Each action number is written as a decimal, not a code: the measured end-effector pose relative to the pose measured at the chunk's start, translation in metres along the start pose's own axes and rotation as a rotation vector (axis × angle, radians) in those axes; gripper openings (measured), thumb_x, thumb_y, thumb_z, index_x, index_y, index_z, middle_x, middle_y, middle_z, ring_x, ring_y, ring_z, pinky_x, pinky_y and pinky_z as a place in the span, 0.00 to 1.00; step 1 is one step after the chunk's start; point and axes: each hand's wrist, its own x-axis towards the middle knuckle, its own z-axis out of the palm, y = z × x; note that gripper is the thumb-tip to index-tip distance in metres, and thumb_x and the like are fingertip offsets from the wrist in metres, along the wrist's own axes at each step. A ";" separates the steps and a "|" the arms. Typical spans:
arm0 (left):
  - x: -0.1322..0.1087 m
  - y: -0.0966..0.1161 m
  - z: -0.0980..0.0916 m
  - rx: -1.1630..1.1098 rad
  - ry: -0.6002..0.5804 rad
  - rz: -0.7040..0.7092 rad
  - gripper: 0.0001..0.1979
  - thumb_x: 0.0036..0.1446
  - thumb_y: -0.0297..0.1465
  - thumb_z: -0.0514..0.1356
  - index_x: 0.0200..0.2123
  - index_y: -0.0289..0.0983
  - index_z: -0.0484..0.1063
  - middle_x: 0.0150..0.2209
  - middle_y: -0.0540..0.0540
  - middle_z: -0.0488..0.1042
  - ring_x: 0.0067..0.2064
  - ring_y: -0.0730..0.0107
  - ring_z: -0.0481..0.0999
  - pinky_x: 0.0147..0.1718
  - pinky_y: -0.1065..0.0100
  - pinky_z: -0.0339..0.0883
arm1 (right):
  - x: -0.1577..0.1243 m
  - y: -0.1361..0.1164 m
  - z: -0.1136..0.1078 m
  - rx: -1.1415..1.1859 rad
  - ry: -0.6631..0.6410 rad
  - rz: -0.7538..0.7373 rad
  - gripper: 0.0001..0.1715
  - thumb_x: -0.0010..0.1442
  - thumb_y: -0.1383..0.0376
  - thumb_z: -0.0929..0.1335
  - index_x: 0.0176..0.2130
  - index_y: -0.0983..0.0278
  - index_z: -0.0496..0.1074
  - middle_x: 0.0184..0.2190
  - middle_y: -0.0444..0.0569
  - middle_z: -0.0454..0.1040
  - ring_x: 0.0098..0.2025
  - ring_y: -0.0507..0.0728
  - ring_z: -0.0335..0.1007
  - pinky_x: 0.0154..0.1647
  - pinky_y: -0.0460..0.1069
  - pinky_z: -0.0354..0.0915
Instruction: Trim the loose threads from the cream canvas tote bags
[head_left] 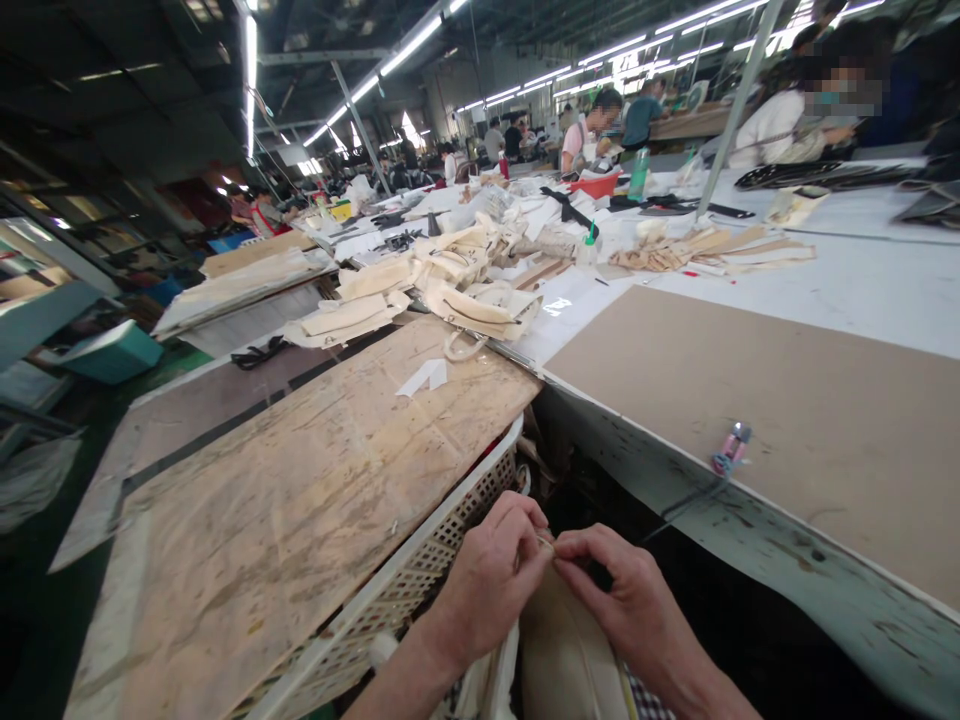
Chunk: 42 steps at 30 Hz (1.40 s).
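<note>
My left hand and my right hand meet low in the middle of the view, both closed with fingertips pinched. Between them runs a thin cream strip, which looks like a cord or an edge; its exact kind is too small to make out. Below the fingers lies a cream, smooth piece with a stitched or piped edge, resting against my lap. Its top end reaches up to my fingertips. To the left of it, more pale material is partly covered by my left forearm.
A white plastic basket stands on the left beside a worn wooden board. At right is a table with brown board and a small pink-and-silver object. Cream bag pieces are heaped ahead. People work farther back.
</note>
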 end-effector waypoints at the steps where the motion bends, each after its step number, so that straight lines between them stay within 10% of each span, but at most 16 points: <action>1: 0.001 0.000 0.000 -0.010 0.012 -0.036 0.12 0.58 0.19 0.56 0.26 0.37 0.58 0.38 0.47 0.69 0.40 0.69 0.70 0.41 0.68 0.63 | 0.000 0.001 0.000 -0.002 0.000 0.007 0.06 0.63 0.68 0.66 0.36 0.61 0.74 0.34 0.46 0.75 0.36 0.54 0.73 0.38 0.48 0.67; 16: 0.013 -0.001 -0.016 -0.542 -0.077 -0.533 0.19 0.43 0.22 0.66 0.36 0.36 0.61 0.31 0.52 0.70 0.29 0.74 0.70 0.27 0.73 0.62 | 0.022 -0.032 -0.003 -0.262 -0.204 0.102 0.04 0.60 0.64 0.69 0.34 0.61 0.70 0.29 0.43 0.73 0.31 0.55 0.69 0.31 0.48 0.59; 23: -0.048 0.036 -0.025 -0.122 -0.005 -0.570 0.32 0.43 0.30 0.69 0.52 0.41 0.62 0.52 0.43 0.69 0.53 0.55 0.69 0.53 0.59 0.61 | 0.023 -0.034 0.005 -0.240 -0.200 -0.046 0.08 0.64 0.64 0.67 0.34 0.60 0.75 0.32 0.45 0.74 0.35 0.55 0.70 0.36 0.48 0.62; 29: -0.082 0.032 -0.024 -0.053 0.025 -0.643 0.21 0.47 0.23 0.60 0.46 0.41 0.66 0.45 0.46 0.75 0.46 0.60 0.74 0.43 0.66 0.67 | 0.017 -0.034 0.005 -0.211 -0.210 -0.072 0.11 0.65 0.65 0.65 0.31 0.60 0.74 0.32 0.45 0.73 0.36 0.55 0.70 0.36 0.47 0.63; 42: -0.034 -0.010 -0.094 -0.208 -0.575 -0.482 0.13 0.51 0.26 0.61 0.42 0.38 0.77 0.33 0.53 0.74 0.35 0.71 0.69 0.32 0.76 0.60 | 0.037 -0.036 -0.021 0.067 -0.513 -0.125 0.14 0.66 0.61 0.64 0.32 0.62 0.76 0.43 0.48 0.76 0.45 0.56 0.72 0.47 0.48 0.66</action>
